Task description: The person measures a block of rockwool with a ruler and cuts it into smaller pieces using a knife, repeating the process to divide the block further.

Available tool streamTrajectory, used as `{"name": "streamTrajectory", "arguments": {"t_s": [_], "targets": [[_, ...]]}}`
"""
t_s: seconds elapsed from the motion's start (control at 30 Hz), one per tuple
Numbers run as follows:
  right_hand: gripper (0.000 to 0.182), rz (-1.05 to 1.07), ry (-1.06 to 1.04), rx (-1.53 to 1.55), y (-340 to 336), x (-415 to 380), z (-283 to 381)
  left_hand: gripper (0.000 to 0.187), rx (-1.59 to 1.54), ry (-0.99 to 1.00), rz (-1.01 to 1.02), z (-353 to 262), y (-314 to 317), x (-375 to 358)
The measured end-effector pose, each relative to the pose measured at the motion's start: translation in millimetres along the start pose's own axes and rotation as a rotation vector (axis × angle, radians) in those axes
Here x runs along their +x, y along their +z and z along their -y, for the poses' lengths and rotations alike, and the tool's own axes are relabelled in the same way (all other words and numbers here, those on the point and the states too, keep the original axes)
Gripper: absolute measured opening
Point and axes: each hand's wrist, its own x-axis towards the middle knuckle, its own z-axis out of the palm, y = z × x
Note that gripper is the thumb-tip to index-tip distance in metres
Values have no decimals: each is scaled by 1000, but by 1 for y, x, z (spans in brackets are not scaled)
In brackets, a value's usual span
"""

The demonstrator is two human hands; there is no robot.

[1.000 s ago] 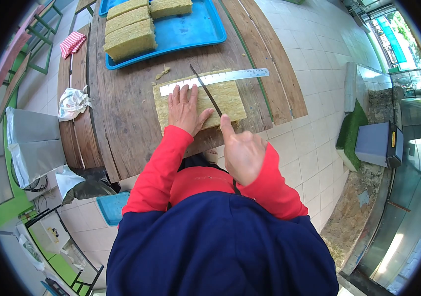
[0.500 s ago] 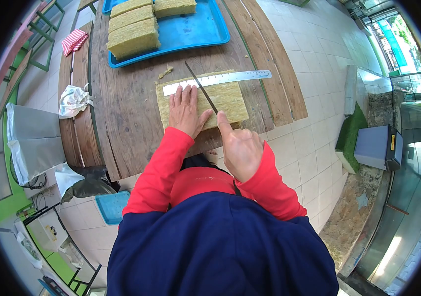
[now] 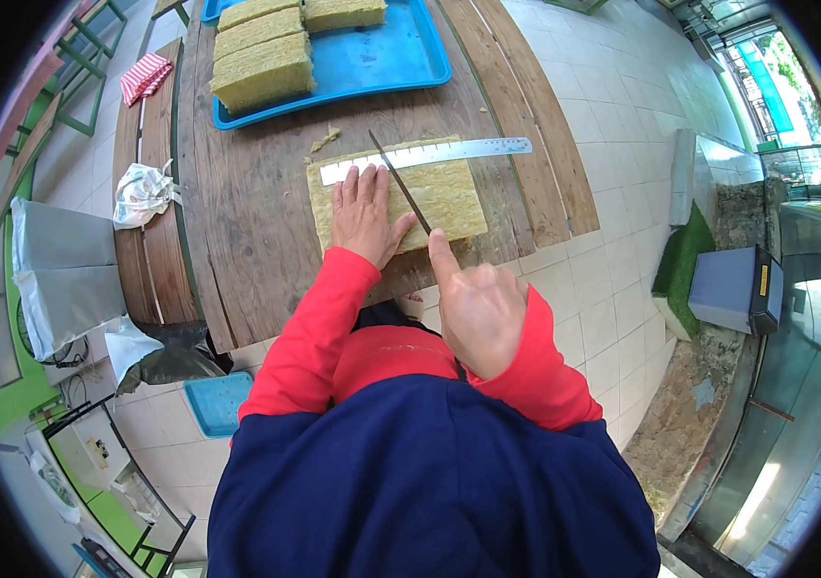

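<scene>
A yellowish fibrous slab [image 3: 444, 197], like mineral wool, lies on the wooden table [image 3: 256, 212]. Across its far part rests a metal ruler [image 3: 482, 148]. My left hand [image 3: 364, 214] is spread flat on the slab, its fingertips at the ruler's lower edge. In my right hand [image 3: 480, 303] is a long thin knife [image 3: 401, 183], the index finger stretched along its back. The blade slants over the slab and crosses the ruler, its tip just past the slab's far edge. My right palm hides the handle.
A blue tray [image 3: 381, 72] with several cut fibrous blocks [image 3: 266, 69] stands at the table's far side. Small crumbs [image 3: 325, 140] lie beside the slab. On the left bench are a white plastic bag [image 3: 144, 196] and a striped cloth [image 3: 146, 79]. Another blue tray [image 3: 219, 403] sits on the floor.
My right hand has drawn back a little toward my body, pulling the knife with it along the slab. My left hand and the ruler stay in place.
</scene>
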Motion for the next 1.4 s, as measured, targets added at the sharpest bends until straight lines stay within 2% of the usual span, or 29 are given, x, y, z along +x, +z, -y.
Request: {"name": "streamTrajectory", "arguments": {"t_s": [0.27, 0.37, 0.77, 0.97, 1.4], "targets": [[51, -17, 2, 32, 20, 27, 0, 74, 24, -20, -36, 0, 4, -6], [51, -75, -23, 52, 22, 21, -4, 74, -3, -12, -67, 2, 7, -8], [49, -51, -36, 42, 19, 18, 0, 73, 19, -7, -24, 2, 1, -9], [48, 5, -47, 16, -5, 5, 9, 73, 5, -20, -15, 1, 2, -8], [46, -76, -98, 52, 13, 23, 6, 72, -17, -27, -42, 2, 4, -11]]}}
